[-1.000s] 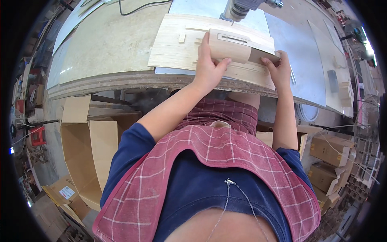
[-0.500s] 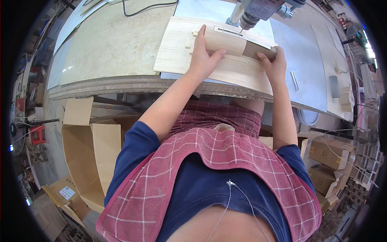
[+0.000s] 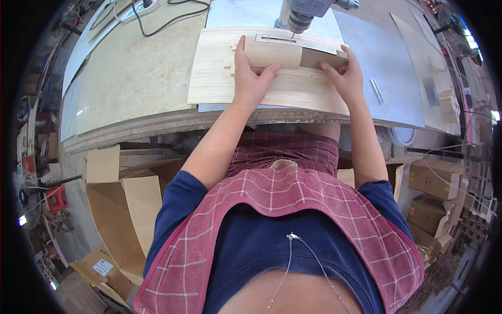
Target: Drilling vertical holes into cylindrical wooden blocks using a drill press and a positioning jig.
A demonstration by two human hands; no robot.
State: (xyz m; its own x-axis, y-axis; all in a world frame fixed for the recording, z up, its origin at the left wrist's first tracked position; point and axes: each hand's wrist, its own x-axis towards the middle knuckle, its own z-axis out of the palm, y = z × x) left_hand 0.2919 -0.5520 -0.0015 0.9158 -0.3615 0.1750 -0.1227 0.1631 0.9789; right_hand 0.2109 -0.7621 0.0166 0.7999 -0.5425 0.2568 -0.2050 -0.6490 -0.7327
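Note:
A pale wooden piece (image 3: 277,55) with a darker grey-brown section (image 3: 310,58) toward its right end lies on a wide light wood board (image 3: 209,89). Along its far side is a white strip with an outlined narrow slot (image 3: 275,38). My left hand (image 3: 252,78) grips the left part, thumb on the near side and fingers reaching over the end. My right hand (image 3: 346,78) pinches the right end between thumb and fingers. Above the slot's right end hangs a drill chuck (image 3: 299,23) with a thin bit; whether it touches the wood I cannot tell.
Small wood blocks (image 3: 228,61) sit by the board's left side. A metal rod (image 3: 376,91) and a dark grey block (image 3: 431,92) lie to the right. A black cable (image 3: 162,26) crosses the table's far left. Open cardboard boxes (image 3: 112,209) stand below the table edge.
The whole view has shifted slightly, so table and drill appear farther left. Both hands keep their hold, and the wooden piece stays in about the same place under the bit.

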